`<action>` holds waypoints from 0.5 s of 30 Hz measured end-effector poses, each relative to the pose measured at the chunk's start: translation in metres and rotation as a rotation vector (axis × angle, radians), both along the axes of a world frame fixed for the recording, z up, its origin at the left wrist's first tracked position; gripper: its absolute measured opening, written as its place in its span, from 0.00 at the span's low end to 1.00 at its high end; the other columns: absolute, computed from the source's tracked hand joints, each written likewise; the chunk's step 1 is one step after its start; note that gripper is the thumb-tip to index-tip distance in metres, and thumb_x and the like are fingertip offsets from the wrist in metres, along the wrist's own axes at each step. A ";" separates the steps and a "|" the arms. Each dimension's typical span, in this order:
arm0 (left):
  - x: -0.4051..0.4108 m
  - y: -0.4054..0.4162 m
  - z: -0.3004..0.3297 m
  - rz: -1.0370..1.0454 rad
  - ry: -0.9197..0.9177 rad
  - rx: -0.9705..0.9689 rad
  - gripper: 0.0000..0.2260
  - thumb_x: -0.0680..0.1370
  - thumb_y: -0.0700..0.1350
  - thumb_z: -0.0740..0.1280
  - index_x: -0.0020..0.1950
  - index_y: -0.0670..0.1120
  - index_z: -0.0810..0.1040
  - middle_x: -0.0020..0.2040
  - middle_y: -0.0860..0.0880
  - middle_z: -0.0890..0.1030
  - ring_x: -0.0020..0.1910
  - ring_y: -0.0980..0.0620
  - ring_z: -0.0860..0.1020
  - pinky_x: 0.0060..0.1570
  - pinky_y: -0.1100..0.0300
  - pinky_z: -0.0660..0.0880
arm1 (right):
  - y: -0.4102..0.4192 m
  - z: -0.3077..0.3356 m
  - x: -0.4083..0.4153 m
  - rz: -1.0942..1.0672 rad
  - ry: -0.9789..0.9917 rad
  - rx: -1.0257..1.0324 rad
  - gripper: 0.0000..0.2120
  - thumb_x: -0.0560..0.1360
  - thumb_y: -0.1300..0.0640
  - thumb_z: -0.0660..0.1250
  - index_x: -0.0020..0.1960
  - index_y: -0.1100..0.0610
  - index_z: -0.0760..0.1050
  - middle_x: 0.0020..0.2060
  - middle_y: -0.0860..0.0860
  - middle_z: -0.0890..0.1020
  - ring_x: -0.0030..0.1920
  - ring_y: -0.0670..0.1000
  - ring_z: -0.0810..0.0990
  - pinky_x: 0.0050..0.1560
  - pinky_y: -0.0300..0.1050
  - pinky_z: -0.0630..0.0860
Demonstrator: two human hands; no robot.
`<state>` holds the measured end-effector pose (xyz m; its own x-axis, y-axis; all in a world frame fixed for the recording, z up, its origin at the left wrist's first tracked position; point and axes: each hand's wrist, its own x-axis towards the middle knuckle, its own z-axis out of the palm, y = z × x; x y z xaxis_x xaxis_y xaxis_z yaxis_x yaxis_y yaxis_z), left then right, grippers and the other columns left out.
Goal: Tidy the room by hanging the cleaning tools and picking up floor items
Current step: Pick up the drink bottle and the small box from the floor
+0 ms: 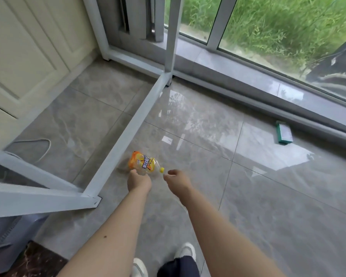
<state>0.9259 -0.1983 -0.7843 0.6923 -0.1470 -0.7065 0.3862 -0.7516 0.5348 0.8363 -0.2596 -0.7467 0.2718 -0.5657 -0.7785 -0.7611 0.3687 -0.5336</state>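
Orange-labelled bottle [143, 163] at left hand [138, 181]

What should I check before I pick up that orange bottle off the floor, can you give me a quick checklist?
1. Bottle within reach: ok, it lies on its side on the floor tile just ahead of both hands.
2. Left hand placed: ok, at the bottle's clear lower body; whether it touches, cannot tell.
3. Right hand placed: ok, beside the yellow cap, fingers curled but not closed on it.
4. Cap on: ok. Whether tight, cannot tell.
5. White frame bar clearance: ok but close, it runs along the bottle's left.
6. Other floor items left: not ok, a green box lies by the window track.
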 end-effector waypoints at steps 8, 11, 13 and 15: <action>0.037 -0.052 -0.039 0.037 -0.039 0.055 0.17 0.77 0.37 0.62 0.65 0.40 0.74 0.62 0.39 0.79 0.60 0.38 0.77 0.59 0.51 0.73 | -0.053 -0.042 0.021 -0.004 0.022 0.033 0.18 0.77 0.61 0.61 0.66 0.62 0.72 0.55 0.60 0.80 0.48 0.53 0.76 0.51 0.45 0.74; 0.050 -0.067 -0.056 0.092 -0.044 0.079 0.18 0.77 0.36 0.62 0.68 0.38 0.71 0.66 0.37 0.75 0.64 0.38 0.74 0.61 0.52 0.71 | -0.068 -0.061 0.032 0.018 0.034 0.046 0.20 0.77 0.57 0.61 0.68 0.58 0.70 0.62 0.57 0.78 0.59 0.56 0.78 0.58 0.45 0.74; 0.057 -0.075 -0.079 0.117 -0.030 0.053 0.15 0.76 0.34 0.62 0.62 0.40 0.75 0.57 0.36 0.80 0.53 0.39 0.78 0.53 0.53 0.73 | -0.075 -0.077 0.038 0.027 0.027 0.055 0.21 0.77 0.56 0.62 0.69 0.57 0.70 0.63 0.57 0.78 0.61 0.56 0.77 0.59 0.44 0.74; 0.063 -0.082 -0.100 0.129 -0.011 0.019 0.08 0.74 0.34 0.62 0.48 0.43 0.77 0.40 0.39 0.79 0.41 0.44 0.75 0.43 0.54 0.73 | -0.081 -0.096 0.043 0.028 0.031 0.069 0.22 0.77 0.56 0.62 0.70 0.57 0.69 0.63 0.57 0.77 0.62 0.56 0.77 0.60 0.44 0.73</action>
